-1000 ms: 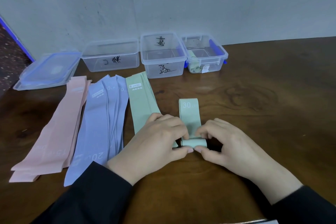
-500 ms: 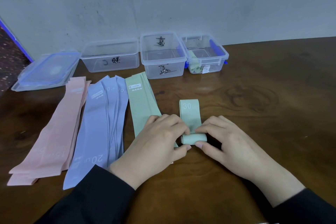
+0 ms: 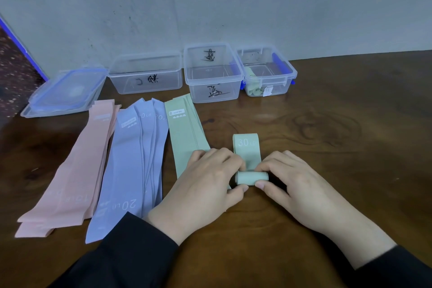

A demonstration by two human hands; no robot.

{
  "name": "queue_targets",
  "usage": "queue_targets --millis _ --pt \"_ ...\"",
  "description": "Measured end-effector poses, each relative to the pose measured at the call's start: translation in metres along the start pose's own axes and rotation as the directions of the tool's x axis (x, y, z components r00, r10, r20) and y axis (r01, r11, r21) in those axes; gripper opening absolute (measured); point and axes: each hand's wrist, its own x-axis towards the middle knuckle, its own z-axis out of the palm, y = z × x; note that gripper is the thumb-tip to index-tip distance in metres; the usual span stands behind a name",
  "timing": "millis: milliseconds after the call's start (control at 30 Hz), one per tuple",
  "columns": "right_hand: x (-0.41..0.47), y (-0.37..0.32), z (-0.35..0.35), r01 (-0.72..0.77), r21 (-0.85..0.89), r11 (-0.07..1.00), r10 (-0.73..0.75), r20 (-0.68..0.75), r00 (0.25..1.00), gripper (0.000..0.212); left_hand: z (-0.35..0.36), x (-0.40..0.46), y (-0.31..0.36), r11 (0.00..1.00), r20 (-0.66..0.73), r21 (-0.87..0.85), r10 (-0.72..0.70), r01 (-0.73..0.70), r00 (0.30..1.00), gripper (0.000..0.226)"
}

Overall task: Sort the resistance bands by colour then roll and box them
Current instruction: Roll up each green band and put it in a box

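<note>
A green band marked 30 LB [image 3: 246, 149] lies flat ahead of me, its near end wound into a tight roll [image 3: 252, 178]. My left hand [image 3: 205, 184] pinches the roll's left end between thumb and fingers. My right hand [image 3: 297, 184] pinches its right end the same way. Left of them lie a flat pile of green bands [image 3: 184, 133], a fan of purple bands [image 3: 135, 161] and a stack of pink bands [image 3: 77, 170]. At the wall stand three clear boxes: a left one [image 3: 146, 77], a middle one [image 3: 211, 72], and a right one [image 3: 266, 70] holding rolled green bands.
Stacked clear lids with blue rims [image 3: 65, 93] lie at the far left by the table edge. The brown wooden table [image 3: 339, 142] stretches bare to the right of my hands. A grey wall closes the back.
The roll has grown thicker and moved away from me along the band. The flat part of the band is shorter, and both hands have followed the roll forward.
</note>
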Motion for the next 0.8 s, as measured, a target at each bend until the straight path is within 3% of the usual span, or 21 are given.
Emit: queue_targets --millis 167,300,600,800 --pt "0.0002 -0.0001 -0.0022 -0.005 0.035 0.999 0.005 0.001 1.0 0.039 -0.0005 -0.0001 -0.0016 1.0 0.001 -0.015 -0.011 0.011 1.0 0.03" --pt "0.0002 0.0 -0.0021 -0.011 0.039 0.999 0.011 0.001 1.0 0.025 0.0002 0.0005 -0.0016 1.0 -0.003 -0.012 -0.024 0.024 1.0 0.034" --pt "0.0001 -0.002 -0.0039 -0.038 0.031 0.999 0.037 0.008 0.999 0.038 0.0004 0.0009 -0.0018 1.0 0.003 -0.001 -0.023 0.023 1.0 0.029" --pt "0.0007 -0.0035 -0.0045 -0.041 0.033 0.999 0.041 0.001 0.999 0.031 0.0007 0.0005 -0.002 0.999 0.011 -0.012 -0.032 0.032 0.999 0.035"
